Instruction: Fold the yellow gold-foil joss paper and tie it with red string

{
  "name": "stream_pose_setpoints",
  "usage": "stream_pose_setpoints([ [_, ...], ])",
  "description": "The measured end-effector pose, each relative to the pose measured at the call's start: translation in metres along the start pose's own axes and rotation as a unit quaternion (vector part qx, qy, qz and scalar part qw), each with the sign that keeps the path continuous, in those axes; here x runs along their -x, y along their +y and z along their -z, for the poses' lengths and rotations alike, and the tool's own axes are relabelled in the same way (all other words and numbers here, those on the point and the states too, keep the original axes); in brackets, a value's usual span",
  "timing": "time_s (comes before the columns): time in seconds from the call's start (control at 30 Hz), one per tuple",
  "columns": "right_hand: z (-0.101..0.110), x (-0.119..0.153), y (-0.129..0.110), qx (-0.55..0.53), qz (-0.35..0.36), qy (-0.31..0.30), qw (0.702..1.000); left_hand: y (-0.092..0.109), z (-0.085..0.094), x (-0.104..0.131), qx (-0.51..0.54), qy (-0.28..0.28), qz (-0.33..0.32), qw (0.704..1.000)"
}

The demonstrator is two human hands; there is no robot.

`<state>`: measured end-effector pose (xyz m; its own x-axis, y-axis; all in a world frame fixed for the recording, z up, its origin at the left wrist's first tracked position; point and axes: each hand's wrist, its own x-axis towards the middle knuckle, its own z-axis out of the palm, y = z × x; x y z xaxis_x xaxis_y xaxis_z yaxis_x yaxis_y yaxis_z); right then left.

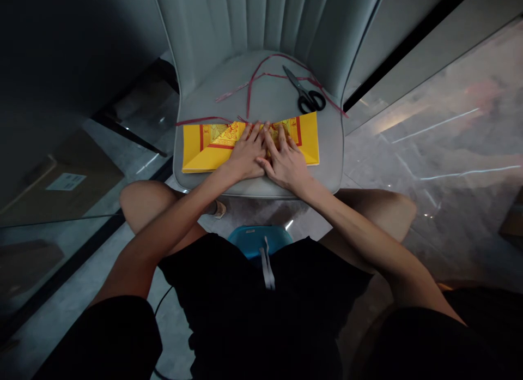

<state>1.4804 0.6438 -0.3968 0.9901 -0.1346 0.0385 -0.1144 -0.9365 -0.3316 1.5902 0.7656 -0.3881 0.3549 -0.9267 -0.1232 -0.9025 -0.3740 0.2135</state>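
Folded yellow paper [204, 154] with red and gold printed patterns lies across the front of a grey chair seat. My left hand [250, 151] rests flat on its middle, fingers stretched out. Beside it, touching it, my right hand [286, 159] presses on the paper with spread fingers. The paper under both palms is hidden. Behind the paper lie black-handled scissors [304, 94], blades pointing up and left. Thin pink-red string [251, 83] curves over the seat, and a piece of it reaches the paper's middle near my fingertips.
The grey chair's backrest [265, 17] rises behind the seat. A blue stool [255, 238] shows between my legs. At the left, a cardboard box [90, 173] with a white label appears behind or in a glassy surface. A dark cable runs at lower left.
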Motion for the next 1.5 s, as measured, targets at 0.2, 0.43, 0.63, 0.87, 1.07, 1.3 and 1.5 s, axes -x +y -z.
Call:
stream_pose_setpoints([
  [0.2,-0.003,0.008,0.0,0.004,-0.015,0.017,1.0,0.001,0.0,0.0,0.008,0.008,0.003,1.0],
  [0.43,-0.002,0.02,-0.002,0.006,-0.032,0.02,0.999,0.0,0.001,0.0,0.003,0.008,0.002,1.0],
  [0.63,-0.001,0.033,-0.001,0.019,-0.045,0.014,0.999,0.001,0.003,0.0,-0.004,0.001,0.006,1.0],
  [0.87,0.002,0.048,-0.002,0.031,-0.063,0.024,0.997,0.001,0.004,0.002,-0.003,0.008,-0.003,1.0],
  [1.07,-0.001,0.061,0.003,0.029,-0.061,0.036,0.997,0.001,0.005,0.004,0.003,0.009,0.001,1.0],
  [1.3,-0.004,0.073,0.005,0.028,-0.067,0.052,0.996,0.003,0.009,0.004,-0.009,-0.012,0.01,1.0],
  [1.5,-0.003,0.083,0.006,0.024,-0.074,0.056,0.995,0.0,0.006,0.004,0.006,0.006,0.0,1.0],
])
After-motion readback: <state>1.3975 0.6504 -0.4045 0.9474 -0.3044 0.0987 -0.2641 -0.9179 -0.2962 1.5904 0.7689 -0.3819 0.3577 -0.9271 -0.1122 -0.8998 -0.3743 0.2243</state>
